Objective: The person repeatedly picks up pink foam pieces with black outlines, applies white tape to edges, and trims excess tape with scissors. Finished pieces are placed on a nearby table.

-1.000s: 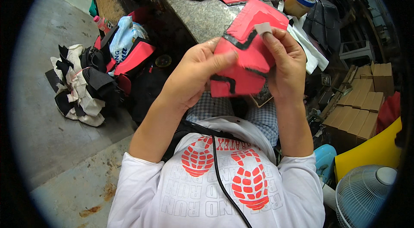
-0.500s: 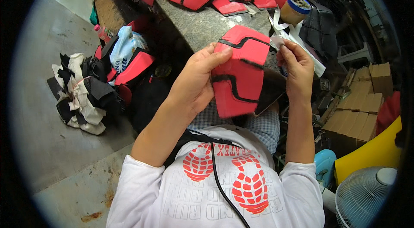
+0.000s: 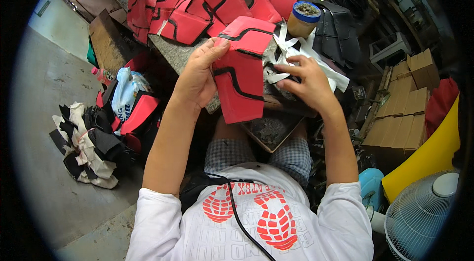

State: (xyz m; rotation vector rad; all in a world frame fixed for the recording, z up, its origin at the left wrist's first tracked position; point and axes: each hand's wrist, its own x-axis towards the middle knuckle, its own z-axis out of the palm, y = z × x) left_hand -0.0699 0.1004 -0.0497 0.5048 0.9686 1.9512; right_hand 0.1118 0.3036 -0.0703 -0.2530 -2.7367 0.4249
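We cannot see the left hand's (image 3: 201,71) fingertips, hidden behind the red panel (image 3: 239,85) it grips by the left edge, thumb on top. The right hand (image 3: 311,80), half open with spread fingers, is at the white strips (image 3: 282,43) just nearer us than the jar (image 3: 300,29); we cannot tell whether it holds one. The panel is left of the jar and nearer us, its long axis running lengthwise, lower end toward our lap. Our shirt (image 3: 197,241) bears upside-down lettering, partly faint, and red shoe-print marks.
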